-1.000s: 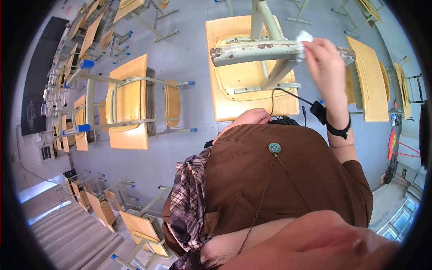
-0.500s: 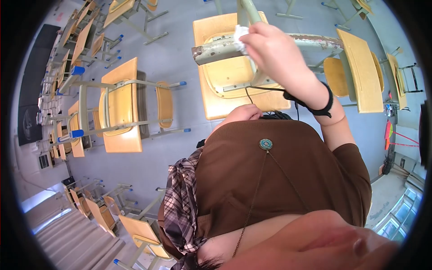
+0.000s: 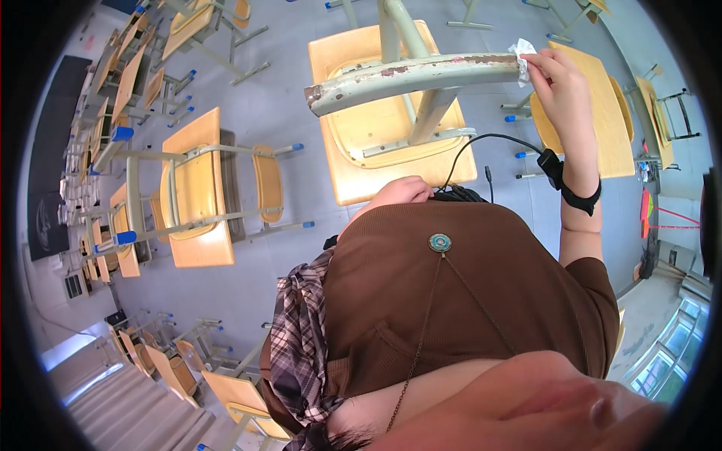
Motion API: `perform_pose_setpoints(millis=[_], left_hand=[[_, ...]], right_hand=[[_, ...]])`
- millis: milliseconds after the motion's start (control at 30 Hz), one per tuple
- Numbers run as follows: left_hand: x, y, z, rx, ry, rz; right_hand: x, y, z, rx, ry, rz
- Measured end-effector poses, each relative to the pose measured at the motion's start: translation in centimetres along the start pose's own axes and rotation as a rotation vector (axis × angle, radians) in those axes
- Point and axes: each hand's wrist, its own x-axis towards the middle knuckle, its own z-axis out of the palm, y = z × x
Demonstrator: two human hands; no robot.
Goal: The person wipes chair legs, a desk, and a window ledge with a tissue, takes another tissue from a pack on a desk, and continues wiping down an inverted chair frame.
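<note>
My right hand [image 3: 558,81] pinches a crumpled white tissue [image 3: 522,62]. The tissue touches the right end of a chipped, pale green metal foot bar [image 3: 421,74]. That bar tops the legs of an upturned desk [image 3: 353,184] with a yellow wooden chair seat [image 3: 376,124] against it. Low in front of my body, my left hand [image 3: 406,189] shows only in part. Its fingers are curled together, and whatever lies under them is hidden. A black cable [image 3: 500,135] runs from a black wristband [image 3: 580,197] on my right arm to a dark bundle beside my left hand.
To the left stands another upturned desk [image 3: 197,188] with its legs and blue-capped feet pointing sideways. A yellow desk [image 3: 602,113] is close on the right, behind my right hand. Several more desks and chairs line the left side. Grey floor [image 3: 286,68] shows between them.
My right hand and the tissue have moved right along the foot bar, from its left-middle part to its right end. My left hand stays low at my body.
</note>
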Motion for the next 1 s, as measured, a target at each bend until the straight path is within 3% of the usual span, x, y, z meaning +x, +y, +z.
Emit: perform_pose_setpoints(millis=[333, 433, 633, 767, 900, 1000], left_hand=[[-1.0, 0.0, -0.2, 0.021, 0.035, -0.057], [-0.9, -0.1, 0.0, 0.009, 0.026, -0.046], [-0.7, -0.4, 0.1, 0.013, 0.006, -0.024], [-0.4, 0.0, 0.1, -0.003, -0.034, -0.019], [-0.4, 0.1, 0.0, 0.039, -0.076, -0.035], [-0.4, 0.1, 0.3, 0.041, -0.076, -0.033]], right_hand=[[-1.3, 2.1, -0.5, 0.035, 0.105, 0.138], [-2.0, 1.6, 0.6, 0.199, 0.197, 0.161], [-6.1, 2.4, 4.4, 1.755, 0.251, 0.678], [-7.6, 3.2, 5.2, 2.116, 0.119, 0.707], [-7.6, 2.7, 4.8, 2.243, 0.023, 0.676], [-7.4, 2.4, 4.2, 1.818, 0.160, 0.603]])
